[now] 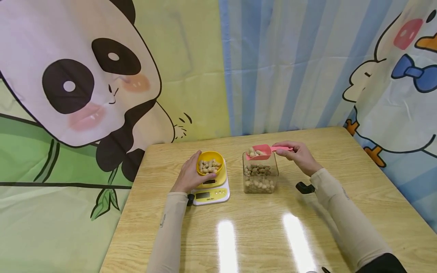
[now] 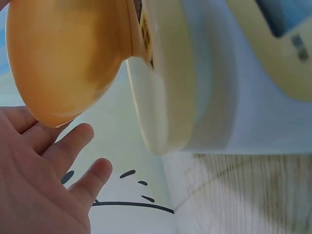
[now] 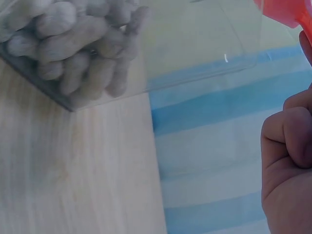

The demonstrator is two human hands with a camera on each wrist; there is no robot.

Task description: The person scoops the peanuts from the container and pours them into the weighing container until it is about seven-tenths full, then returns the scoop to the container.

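My left hand (image 1: 186, 176) holds the side of a yellow bowl (image 1: 211, 155), thumb at the near rim and fingers at the far left. Unshelled peanuts (image 1: 209, 167) lie in the bowl, which sits on a yellow-and-white kitchen scale (image 1: 222, 194). In the left wrist view, two fingers (image 2: 78, 141) stick out beside the bowl. My right hand (image 1: 302, 156) pinches the handle of a pink scoop (image 1: 267, 148) carrying several peanuts (image 1: 254, 152). Below the scoop stands a clear square container (image 1: 274, 167), partly filled with peanuts (image 3: 73, 39).
All of this stands on a wooden table (image 1: 252, 223). Behind the table hang a panda-printed curtain (image 1: 191, 76) and a blue-striped part (image 1: 273, 76), with a duck print at right. A black strap end (image 1: 305, 188) shows beside the right wrist.
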